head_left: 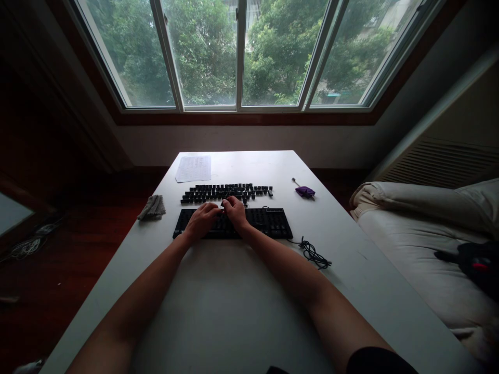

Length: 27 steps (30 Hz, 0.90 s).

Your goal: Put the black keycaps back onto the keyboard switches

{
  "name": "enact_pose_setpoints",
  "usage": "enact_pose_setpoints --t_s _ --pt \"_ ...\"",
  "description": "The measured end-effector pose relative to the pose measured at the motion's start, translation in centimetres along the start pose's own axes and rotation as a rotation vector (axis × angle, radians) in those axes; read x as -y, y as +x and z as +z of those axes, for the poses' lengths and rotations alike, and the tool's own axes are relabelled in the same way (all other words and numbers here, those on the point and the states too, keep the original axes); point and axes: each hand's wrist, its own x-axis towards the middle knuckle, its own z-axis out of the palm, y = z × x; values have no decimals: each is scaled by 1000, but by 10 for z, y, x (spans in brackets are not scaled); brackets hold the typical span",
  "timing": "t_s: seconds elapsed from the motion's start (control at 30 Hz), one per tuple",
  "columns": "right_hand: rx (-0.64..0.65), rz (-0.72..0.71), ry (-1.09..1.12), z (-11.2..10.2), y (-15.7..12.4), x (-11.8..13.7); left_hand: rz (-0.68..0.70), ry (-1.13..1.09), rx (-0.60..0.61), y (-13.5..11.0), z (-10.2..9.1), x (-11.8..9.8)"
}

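Just beyond our two grips, a large batch of small black plastic keycaps (200,196) stands off the board in rough rows, a few strays at the right end. The long black rectangular keyboard (268,223) lies directly beneath the grips, and we judge the work unfinished while so many caps sit apart; how many keys on it are bare is too dark to count. Our left grip (201,221) has its fingers bent over the board, and our right grip (234,212) has its fingertips drawn close together beside them; we cannot tell whether either has hold of a cap.

The glossy white counter (234,306) stretches around the grips. Ahead and left of them lies a printed white paper sheet (194,169); left, a crumpled grey cloth (152,208); ahead and right, a small purple bundle (305,192); nearer on the right, a looped black cable (315,254). Far right of the grips is a cream padded sofa (405,244); well beyond them, a wide sliding window (210,52) shows trees.
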Motion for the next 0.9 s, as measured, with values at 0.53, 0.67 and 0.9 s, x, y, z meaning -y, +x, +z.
enact_pose_setpoints --t_s 0.53,0.67,0.9 --pt "7 92 108 -1 7 -7 -148 -156 -143 1 -1 -8" --pt "0 102 110 -1 7 -6 -203 -167 -164 1 -2 -10" --pt "-1 74 33 -1 4 -5 -357 -152 -191 0 -7 -2"
